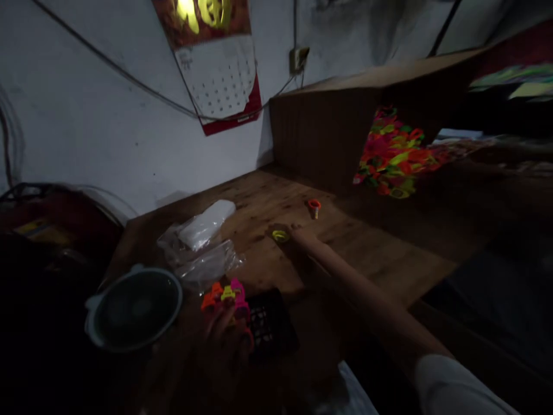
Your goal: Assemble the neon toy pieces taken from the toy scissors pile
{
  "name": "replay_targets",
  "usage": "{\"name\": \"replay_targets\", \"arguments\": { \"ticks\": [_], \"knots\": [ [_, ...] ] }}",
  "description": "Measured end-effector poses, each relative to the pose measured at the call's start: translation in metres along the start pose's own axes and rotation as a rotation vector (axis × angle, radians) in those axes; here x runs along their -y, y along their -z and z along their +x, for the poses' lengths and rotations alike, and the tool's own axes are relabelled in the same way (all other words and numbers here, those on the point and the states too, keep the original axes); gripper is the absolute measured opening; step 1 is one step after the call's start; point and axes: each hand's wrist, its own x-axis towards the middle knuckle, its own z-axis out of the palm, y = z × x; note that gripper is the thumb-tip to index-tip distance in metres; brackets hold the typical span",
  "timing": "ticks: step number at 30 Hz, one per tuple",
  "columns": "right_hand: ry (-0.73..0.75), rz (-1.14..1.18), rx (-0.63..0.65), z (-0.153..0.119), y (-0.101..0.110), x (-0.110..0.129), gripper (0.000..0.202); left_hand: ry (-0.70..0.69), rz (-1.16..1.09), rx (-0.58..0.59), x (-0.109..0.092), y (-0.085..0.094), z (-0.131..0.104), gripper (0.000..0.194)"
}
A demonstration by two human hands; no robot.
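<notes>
In the head view, the right hand (300, 235) is stretched far over the wooden table (371, 242), with the arm coming from the lower right and a white sleeve (449, 383) on it. Its fingers are just beside a small yellow band (280, 236), which lies on the table. The hand is small and dim here, so I cannot tell how far it is open, or whether it touches this band. A little farther away, an orange band (314, 205) is on the table.

The left hand (224, 331) is at the lower part of the view, in shadow. Its fingers are bent over a cluster of colourful bands (228, 297), in orange, yellow and pink, and it has hold of them. Just to the right of this hand is a black tray (270, 323) with small openings or pieces in it; which of these, I cannot tell.

To the left there is a round dark basin (137, 308) with a pale rim. Behind it lie clear plastic bags (207, 259) and a white packet (208, 223). On the right, a big heap of bright pieces (395, 155) is beside a brown cardboard box (319, 135). A calendar (220, 75) hangs on the wall.
</notes>
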Motion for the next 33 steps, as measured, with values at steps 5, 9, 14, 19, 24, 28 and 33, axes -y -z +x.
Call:
{"name": "replay_targets", "arguments": {
  "ticks": [5, 9, 14, 19, 24, 28, 33],
  "knots": [
    [0.074, 0.764, -0.022, -0.116, -0.038, 0.037, 0.038, 0.294, -0.258, 0.007, -0.006, -0.004, -0.008, 0.042],
    [0.028, 1.289, 0.083, -0.189, -0.076, 0.088, 0.026, 0.451, -0.387, -0.003, -0.010, -0.004, -0.006, 0.049],
    [-0.038, 1.296, 0.108, -0.208, -0.093, 0.119, 0.019, 0.370, -0.326, 0.045, -0.014, 0.002, 0.000, 0.047],
    [0.038, 1.236, 0.096, -0.206, -0.082, 0.122, 0.021, 0.387, -0.287, 0.075, -0.015, 0.004, -0.001, 0.044],
    [0.023, 1.293, 0.195, -0.213, -0.086, 0.141, 0.028, 0.246, -0.248, 0.001, -0.011, -0.005, -0.002, 0.043],
    [0.184, 1.187, 0.292, -0.204, -0.082, 0.125, 0.023, -0.034, -0.155, 0.024, -0.005, -0.017, -0.006, 0.036],
    [-0.277, 0.612, 0.045, -0.098, -0.013, 0.043, 0.014, 0.097, -0.297, -0.008, -0.008, -0.042, -0.011, 0.024]
  ]
}}
